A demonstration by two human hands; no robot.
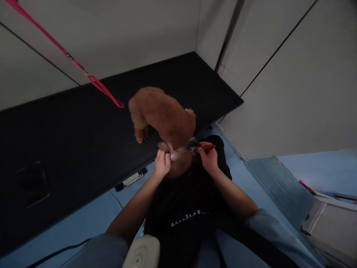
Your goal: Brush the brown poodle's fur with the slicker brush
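Brown dog point(164, 113) between 2 hands point(162, 163)

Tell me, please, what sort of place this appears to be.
Probably a pet grooming room: a brown dog stands on a black table, a pink loop hangs beside it, and the right hand holds what looks like a brush.

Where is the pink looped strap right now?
In the head view, the pink looped strap hangs down from the upper left; its lower end is just left of the brown dog, over the black table.
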